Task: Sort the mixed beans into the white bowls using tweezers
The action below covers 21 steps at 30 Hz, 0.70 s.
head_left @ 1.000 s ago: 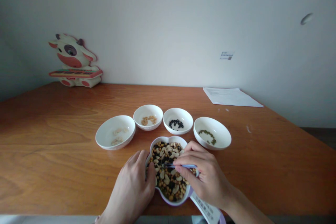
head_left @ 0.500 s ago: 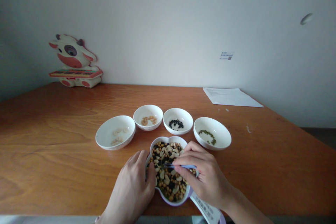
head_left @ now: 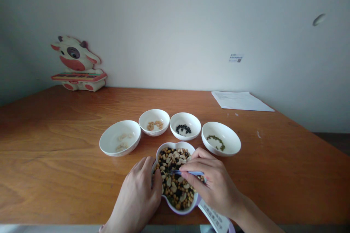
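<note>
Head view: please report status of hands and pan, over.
Left hand grips pan. Right hand pinches blue tool, tip at the mixture. Four bowls beyond pan, seemingly not blocking hands.

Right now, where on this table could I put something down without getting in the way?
Bare table lies left of the leftmost bowl, in front of the toy cow, and right of the rightmost bowl, nearer than the white paper. The middle is crowded: four bowls close together, the left hand and right hand at the pan.
</note>
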### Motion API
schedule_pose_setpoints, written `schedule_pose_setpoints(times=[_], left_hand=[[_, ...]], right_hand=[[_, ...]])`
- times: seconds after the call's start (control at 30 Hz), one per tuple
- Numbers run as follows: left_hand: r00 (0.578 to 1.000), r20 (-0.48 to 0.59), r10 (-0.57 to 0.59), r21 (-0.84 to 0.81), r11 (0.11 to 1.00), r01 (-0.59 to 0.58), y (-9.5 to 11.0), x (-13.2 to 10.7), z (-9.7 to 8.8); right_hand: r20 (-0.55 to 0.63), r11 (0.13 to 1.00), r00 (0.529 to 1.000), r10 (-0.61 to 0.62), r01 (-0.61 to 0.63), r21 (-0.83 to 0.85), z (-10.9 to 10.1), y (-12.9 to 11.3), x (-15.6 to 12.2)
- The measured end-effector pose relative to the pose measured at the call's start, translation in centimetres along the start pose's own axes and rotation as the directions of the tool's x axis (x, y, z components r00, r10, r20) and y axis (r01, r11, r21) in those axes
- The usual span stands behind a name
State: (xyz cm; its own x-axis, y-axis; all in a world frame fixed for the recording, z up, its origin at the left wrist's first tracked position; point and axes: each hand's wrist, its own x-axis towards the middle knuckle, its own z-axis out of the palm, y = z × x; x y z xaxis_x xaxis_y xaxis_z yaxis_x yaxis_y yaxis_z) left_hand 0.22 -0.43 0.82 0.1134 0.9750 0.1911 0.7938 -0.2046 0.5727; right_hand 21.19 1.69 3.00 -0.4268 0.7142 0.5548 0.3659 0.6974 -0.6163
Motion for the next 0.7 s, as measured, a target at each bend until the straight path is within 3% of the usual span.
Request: schedule_pose_setpoints(times=[0.47,0.7], left_hand=[[1.000,0.002,0.000,0.023,1.000,0.000,0.0,0.0,0.0],[0.999,0.030,-0.036,0.016,0.999,0.036,0.1,0.1,-0.1]], right_hand=[[-0.114,0.992,0.986,-0.120,0.116,-0.040,-0.4,-0.2,0.3],[-0.224,0.995,0.971,-0.087,0.072,-0.074,-2.4,0.7,0.4]])
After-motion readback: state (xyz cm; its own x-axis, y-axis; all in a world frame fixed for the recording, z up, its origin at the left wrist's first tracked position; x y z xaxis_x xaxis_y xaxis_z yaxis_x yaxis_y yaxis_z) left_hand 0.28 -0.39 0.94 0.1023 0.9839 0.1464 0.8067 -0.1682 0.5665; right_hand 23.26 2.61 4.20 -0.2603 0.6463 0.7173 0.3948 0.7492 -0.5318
